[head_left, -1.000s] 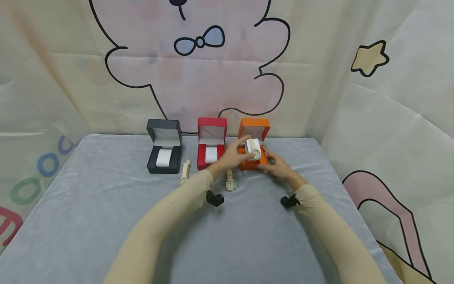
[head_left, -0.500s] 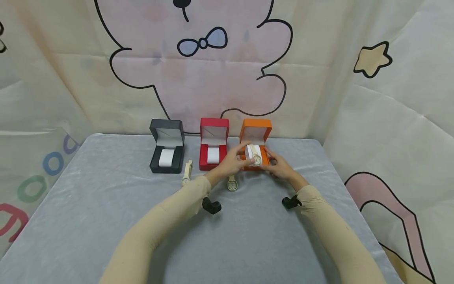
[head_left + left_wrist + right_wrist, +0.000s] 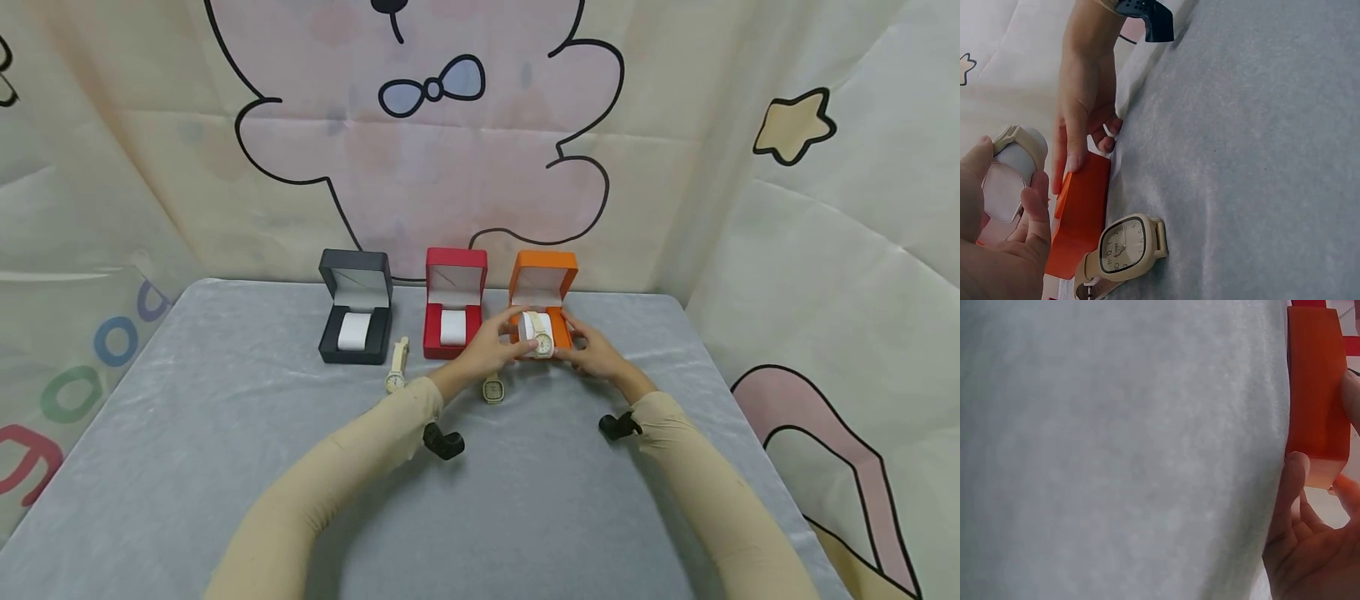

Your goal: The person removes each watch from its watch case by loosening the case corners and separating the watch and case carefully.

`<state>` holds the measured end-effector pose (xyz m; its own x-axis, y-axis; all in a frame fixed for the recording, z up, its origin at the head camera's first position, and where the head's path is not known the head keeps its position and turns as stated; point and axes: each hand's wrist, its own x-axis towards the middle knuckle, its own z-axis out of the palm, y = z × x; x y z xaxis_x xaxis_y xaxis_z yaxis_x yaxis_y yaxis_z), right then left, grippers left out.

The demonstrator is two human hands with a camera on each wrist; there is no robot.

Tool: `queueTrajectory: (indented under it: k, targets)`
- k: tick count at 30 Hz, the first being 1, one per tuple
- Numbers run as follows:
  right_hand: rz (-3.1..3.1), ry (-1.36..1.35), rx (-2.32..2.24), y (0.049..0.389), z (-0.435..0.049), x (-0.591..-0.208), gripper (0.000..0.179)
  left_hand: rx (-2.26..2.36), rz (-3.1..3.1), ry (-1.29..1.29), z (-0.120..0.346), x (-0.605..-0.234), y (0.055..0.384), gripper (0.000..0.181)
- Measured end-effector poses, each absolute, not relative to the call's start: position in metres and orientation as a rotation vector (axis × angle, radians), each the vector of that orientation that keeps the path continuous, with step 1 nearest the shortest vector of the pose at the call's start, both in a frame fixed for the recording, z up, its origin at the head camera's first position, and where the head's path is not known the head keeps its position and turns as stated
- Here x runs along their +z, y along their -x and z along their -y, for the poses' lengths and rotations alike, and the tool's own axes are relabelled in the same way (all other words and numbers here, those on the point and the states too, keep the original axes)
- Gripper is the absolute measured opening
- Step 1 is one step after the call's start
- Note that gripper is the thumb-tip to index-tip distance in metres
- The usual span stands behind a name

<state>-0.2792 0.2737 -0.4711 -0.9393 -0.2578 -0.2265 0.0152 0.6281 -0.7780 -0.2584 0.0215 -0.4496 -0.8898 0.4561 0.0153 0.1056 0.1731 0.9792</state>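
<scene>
In the head view, my left hand (image 3: 486, 346) pinches a white watch cushion (image 3: 527, 326) between thumb and fingers. A cream wristwatch (image 3: 543, 343) with a round dial is wrapped around that cushion, which overlaps the lower part of the orange watch box (image 3: 543, 261). My right hand (image 3: 597, 353) grips the box at its right side; the right wrist view has the thumb on the front corner of the orange box (image 3: 1317, 394). Close below my left hand lies a cream watch with a squarish dial (image 3: 1124, 247), its strap partly hidden by my arm in the head view.
Left of the orange box stand a red watch box (image 3: 456, 265) and a black watch box (image 3: 354, 262), lids raised, each with a white cushion. Another cream watch (image 3: 397, 367) lies before the black box. A grey cloth (image 3: 517, 500) covers the table; a printed curtain (image 3: 675, 167) hangs behind.
The cushion with the watch has come down and slightly nearer in front of the orange box, with my left hand around it. My right hand keeps its grip on the box. The head view has shifted slightly.
</scene>
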Motion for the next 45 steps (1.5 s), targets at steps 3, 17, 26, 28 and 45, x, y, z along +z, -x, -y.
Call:
queueTrajectory:
  k: [3, 17, 26, 28, 45]
  targets:
    - [-2.549, 0.191, -1.213, 0.278, -0.274, -0.470, 0.087, 1.788, -2.125, -0.534, -0.021, -0.450, 0.257, 0.066]
    - [-2.556, 0.265, -1.303, 0.269, -0.284, -0.456, 0.069, 1.754, -2.148, -0.445, -0.016, -0.455, 0.248, 0.068]
    - [-2.718, 0.372, -1.177, 0.252, -0.278, -0.443, 0.065, 1.823, -2.070, -0.419, -0.015, -0.457, 0.240, 0.066]
    - [-2.725, 0.388, -1.195, 0.247, -0.274, -0.440, 0.064, 1.833, -2.068, -0.415, -0.014, -0.457, 0.238, 0.067]
    - [-2.612, 0.651, -1.267, 0.198, -0.245, -0.431, 0.077, 1.837, -1.987, -0.495, -0.016, -0.454, 0.224, 0.063]
